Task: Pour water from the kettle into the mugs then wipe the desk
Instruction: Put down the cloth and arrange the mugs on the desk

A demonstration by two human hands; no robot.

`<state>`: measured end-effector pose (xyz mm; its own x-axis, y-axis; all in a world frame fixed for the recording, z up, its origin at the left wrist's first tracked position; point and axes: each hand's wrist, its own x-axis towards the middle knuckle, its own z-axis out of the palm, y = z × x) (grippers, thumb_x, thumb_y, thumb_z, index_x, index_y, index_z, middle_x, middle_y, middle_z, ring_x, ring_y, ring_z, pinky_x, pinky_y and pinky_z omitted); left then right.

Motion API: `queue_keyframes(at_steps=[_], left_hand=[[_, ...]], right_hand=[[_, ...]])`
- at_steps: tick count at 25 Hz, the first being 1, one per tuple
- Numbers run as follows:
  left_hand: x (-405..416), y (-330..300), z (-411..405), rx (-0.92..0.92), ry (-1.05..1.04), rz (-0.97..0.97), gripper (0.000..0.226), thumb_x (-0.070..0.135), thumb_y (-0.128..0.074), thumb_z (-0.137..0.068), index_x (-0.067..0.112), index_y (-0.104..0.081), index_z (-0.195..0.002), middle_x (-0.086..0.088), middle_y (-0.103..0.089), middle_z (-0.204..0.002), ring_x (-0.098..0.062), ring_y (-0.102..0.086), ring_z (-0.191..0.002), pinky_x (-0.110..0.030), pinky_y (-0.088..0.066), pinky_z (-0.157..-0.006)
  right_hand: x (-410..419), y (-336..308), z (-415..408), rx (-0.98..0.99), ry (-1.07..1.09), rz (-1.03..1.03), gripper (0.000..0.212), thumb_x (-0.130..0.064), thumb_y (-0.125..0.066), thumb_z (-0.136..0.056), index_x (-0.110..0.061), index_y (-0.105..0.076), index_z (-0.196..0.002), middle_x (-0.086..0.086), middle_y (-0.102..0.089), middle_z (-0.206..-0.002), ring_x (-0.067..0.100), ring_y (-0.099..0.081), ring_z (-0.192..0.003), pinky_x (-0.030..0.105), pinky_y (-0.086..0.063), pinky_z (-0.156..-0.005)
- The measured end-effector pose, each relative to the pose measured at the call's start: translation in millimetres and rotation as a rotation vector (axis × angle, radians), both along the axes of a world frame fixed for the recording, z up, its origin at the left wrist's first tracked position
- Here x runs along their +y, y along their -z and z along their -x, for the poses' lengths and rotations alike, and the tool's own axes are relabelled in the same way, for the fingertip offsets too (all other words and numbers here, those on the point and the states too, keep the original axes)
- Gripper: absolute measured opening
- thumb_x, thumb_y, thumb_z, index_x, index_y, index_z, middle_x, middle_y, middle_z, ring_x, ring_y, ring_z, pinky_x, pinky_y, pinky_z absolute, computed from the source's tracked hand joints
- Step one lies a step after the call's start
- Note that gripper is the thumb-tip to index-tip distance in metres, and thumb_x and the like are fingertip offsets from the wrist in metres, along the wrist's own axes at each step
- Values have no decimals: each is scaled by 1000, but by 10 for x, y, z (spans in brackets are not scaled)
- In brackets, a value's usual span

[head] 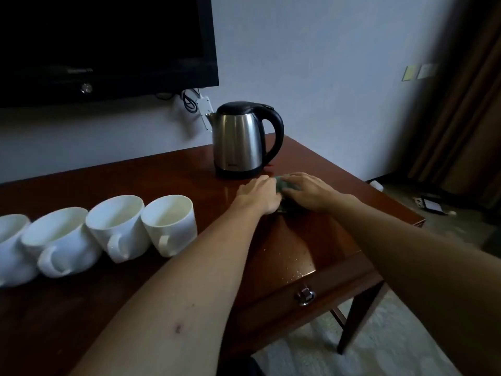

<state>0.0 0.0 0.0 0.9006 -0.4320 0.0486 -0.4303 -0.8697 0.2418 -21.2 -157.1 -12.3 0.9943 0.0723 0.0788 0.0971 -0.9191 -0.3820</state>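
Note:
A steel kettle (238, 142) with a black lid and handle stands on its base at the back of the dark wooden desk (168, 175). Several white mugs (170, 223) stand in a row at the left, handles toward me. Just in front of the kettle a green cloth (282, 185) lies on the desk, mostly covered by my two hands. My left hand (259, 195) touches its left side. My right hand (309, 191) presses flat on top of it. Small water drops (295, 267) shine near the front edge.
A black TV (103, 44) hangs on the wall above the desk, with cables and a white socket (204, 109) below it. A drawer with a metal pull (305, 295) sits under the desk's front edge. A curtain (461, 104) and small items on the floor are at the right.

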Motion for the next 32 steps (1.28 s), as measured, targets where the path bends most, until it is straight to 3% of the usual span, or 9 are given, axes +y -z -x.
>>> queue_keyframes(at_steps=[7, 11, 15, 20, 22, 25, 27, 29, 32], left_hand=[[-23, 85, -70, 69, -69, -40, 40, 31, -38, -105, 21, -51, -141, -5, -50, -147, -30, -47, -134, -46, -37, -101], [110, 22, 98, 132, -39, -28, 46, 28, -39, -105, 20, -43, -149, -7, -40, -156, -31, -41, -140, -48, -34, -107], [212, -110, 323, 107, -37, -53, 39, 26, -39, -104, 16, -51, -140, -6, -44, -151, -30, -44, -136, -48, -34, -106], [548, -545, 621, -24, -53, -90, 29, 24, -44, -101, 18, -61, -123, -8, -59, -132, -31, -54, -120, -46, -36, -100], [764, -717, 694, -73, -91, -87, 29, 25, -46, -100, 18, -59, -125, -9, -60, -130, -32, -54, -120, -47, -35, -101], [1181, -891, 811, -95, -143, -71, 31, 27, -47, -98, 19, -60, -126, -8, -60, -130, -32, -54, -121, -47, -35, -99], [1442, -933, 904, -103, -179, -47, 30, 27, -47, -98, 20, -62, -123, -7, -61, -128, -31, -55, -118, -46, -35, -95], [1682, -956, 1038, -107, -213, -15, 30, 28, -46, -99, 20, -61, -124, -7, -61, -129, -30, -55, -119, -47, -36, -97], [1993, -973, 1260, -126, -242, 66, 33, 28, -48, -100, 19, -61, -128, -7, -61, -134, -31, -55, -123, -45, -39, -99]], right_hand=[[1, 25, 2, 26, -2, 20, 37, -42, -50, -101, -24, -66, -129, 6, -65, -130, 26, -59, -112, 43, -49, -97], [4, -89, 203, 78, 18, 73, 44, -39, -51, -103, -21, -57, -143, 8, -59, -140, 27, -55, -123, 37, -43, -100], [-10, -86, 438, 87, 143, 133, 48, -45, -49, -103, -25, -53, -147, 10, -54, -147, 31, -52, -131, 44, -44, -106], [308, -279, 579, 127, 252, 230, 45, -48, -54, -96, -24, -61, -134, 11, -58, -137, 32, -56, -119, 44, -43, -97], [584, -386, 658, 77, 196, 173, 49, -45, -60, -95, -21, -60, -138, 12, -57, -138, 33, -57, -118, 41, -44, -91], [1067, -501, 780, 2, 78, -82, 43, -34, -66, -94, -18, -64, -134, 9, -64, -123, 22, -58, -100, 29, -44, -77], [1347, -544, 865, 21, 37, -222, 52, -29, -68, -93, -18, -58, -143, 8, -64, -120, 19, -59, -97, 24, -46, -68], [1579, -555, 934, 59, 32, -353, 60, -28, -70, -91, -19, -52, -148, 9, -59, -139, 25, -58, -118, 32, -55, -86], [1835, -555, 1000, 61, 46, -433, 67, -25, -75, -87, -16, -51, -149, 10, -54, -149, 30, -50, -135, 45, -44, -111]])
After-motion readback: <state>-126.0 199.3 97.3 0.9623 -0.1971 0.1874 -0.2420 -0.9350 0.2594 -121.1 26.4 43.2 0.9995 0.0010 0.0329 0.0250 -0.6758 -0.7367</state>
